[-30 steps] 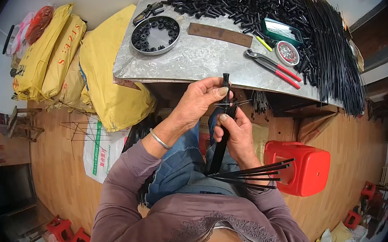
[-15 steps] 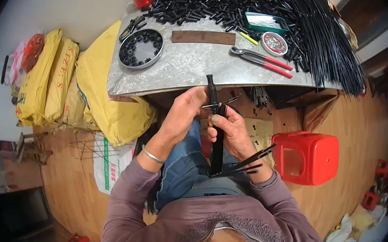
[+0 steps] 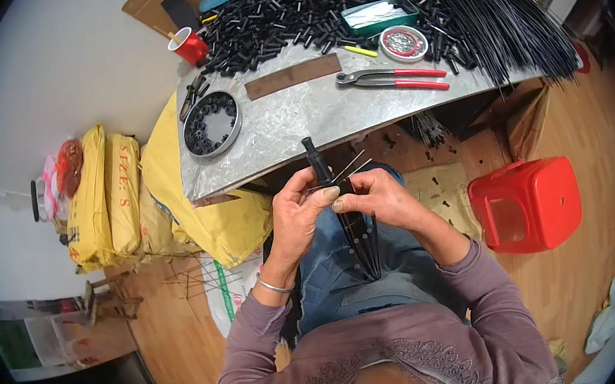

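Note:
In front of my lap, below the table's near edge, I hold what looks like a black umbrella frame [image 3: 358, 233] tilted between both hands. A dark ribbed tube [image 3: 315, 159] sticks up from its upper end, and thin metal ribs [image 3: 352, 168] poke out beside it. My left hand [image 3: 296, 217] pinches the frame just under the tube, thumb and fingers closed. From the other side my right hand [image 3: 389, 200] grips it, its thumb tip close to the left thumb. Black ribs fan down toward my jeans. The exact spot between the fingertips is partly hidden.
On the grey table [image 3: 284, 126] lie heaped black tubes [image 3: 281, 17], long black rods [image 3: 508, 33], red-handled pincers [image 3: 398, 78], a brown strip [image 3: 293, 76] and a round dish [image 3: 236, 126] of small black parts. A red stool [image 3: 527, 207] stands right; yellow sacks [image 3: 93, 199] lean left.
The view has turned and shifted. My left fingers have closed in on the frame near the right thumb. Loose ribs that crossed my right wrist now hang downward with the frame.

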`<state>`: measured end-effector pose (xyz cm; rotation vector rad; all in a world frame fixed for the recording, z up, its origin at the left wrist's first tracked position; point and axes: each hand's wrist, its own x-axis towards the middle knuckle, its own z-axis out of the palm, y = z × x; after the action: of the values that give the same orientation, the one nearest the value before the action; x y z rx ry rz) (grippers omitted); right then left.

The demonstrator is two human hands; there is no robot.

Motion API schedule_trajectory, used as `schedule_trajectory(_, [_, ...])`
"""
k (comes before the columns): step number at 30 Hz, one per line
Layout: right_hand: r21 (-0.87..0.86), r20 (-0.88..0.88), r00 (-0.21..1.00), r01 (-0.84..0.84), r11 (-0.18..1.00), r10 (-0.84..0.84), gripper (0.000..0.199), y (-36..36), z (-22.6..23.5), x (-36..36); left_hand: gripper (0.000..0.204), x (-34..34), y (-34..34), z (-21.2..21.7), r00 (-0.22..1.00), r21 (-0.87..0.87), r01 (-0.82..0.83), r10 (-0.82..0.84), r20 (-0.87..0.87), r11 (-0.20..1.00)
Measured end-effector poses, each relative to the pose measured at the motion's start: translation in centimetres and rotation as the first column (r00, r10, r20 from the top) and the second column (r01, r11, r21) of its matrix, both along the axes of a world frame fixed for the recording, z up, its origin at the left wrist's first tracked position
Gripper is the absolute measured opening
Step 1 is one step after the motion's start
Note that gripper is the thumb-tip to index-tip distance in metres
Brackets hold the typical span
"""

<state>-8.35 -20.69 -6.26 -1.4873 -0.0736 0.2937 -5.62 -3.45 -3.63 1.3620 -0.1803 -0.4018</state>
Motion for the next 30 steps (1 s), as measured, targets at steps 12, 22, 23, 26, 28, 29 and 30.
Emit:
schedule_trajectory(12, [0.584, -0.189, 0.935, -0.138, 0.800, 0.300, 0.029, -0.8, -3.6, 0.8, 0.042, 1.1, -0.1, -2.1, 0.977, -0.216, 0.196, -0.209, -0.039, 0.957])
schedule_trajectory(22, [0.767, -0.164, 0.981, 0.061, 0.639, 0.102, 0.024, 0.9, -2.6, -0.8, 0.033, 3.8, 0.3, -0.5, 0.899, 0.107, 0.398, -0.411, 0.154, 0.911])
schedule_trajectory(23, [0.767, -0.163, 0.981, 0.061, 0.638, 0.103, 0.024, 1.0, -2.6, -0.8, 0.031, 3.6, 0.5, -0.8, 0.927, 0.247, 0.238, -0.296, 0.231, 0.939])
schedule_trajectory(26, [0.758, -0.142, 0.989, 0.129, 0.639, -0.030, 0.025, 1.0, -2.3, -0.5, 0.056, 0.6, 0.0, -0.3, 0.946, 0.235, -0.084, 0.004, 0.323, 0.968])
schedule_trajectory(28, [0.717, -0.206, 0.966, 0.256, 0.649, -0.153, 0.026, 1.4, -1.0, -0.9, 0.072, -2.6, -1.0, 2.1, 0.966, -0.386, 0.244, -0.186, 0.182, 0.890])
schedule_trajectory(29, [0.693, -0.110, 0.981, 0.191, 0.695, -0.160, 0.027, 1.2, -1.3, -0.6, 0.076, -3.8, -1.3, 2.4, 0.949, -0.245, 0.216, -0.145, 0.279, 0.945])
schedule_trajectory(30, [0.696, -0.110, 0.983, 0.182, 0.694, -0.147, 0.027, 1.2, -1.2, -0.9, 0.069, -4.9, -1.2, 2.3, 0.994, -0.221, 0.088, -0.071, 0.086, 0.971])
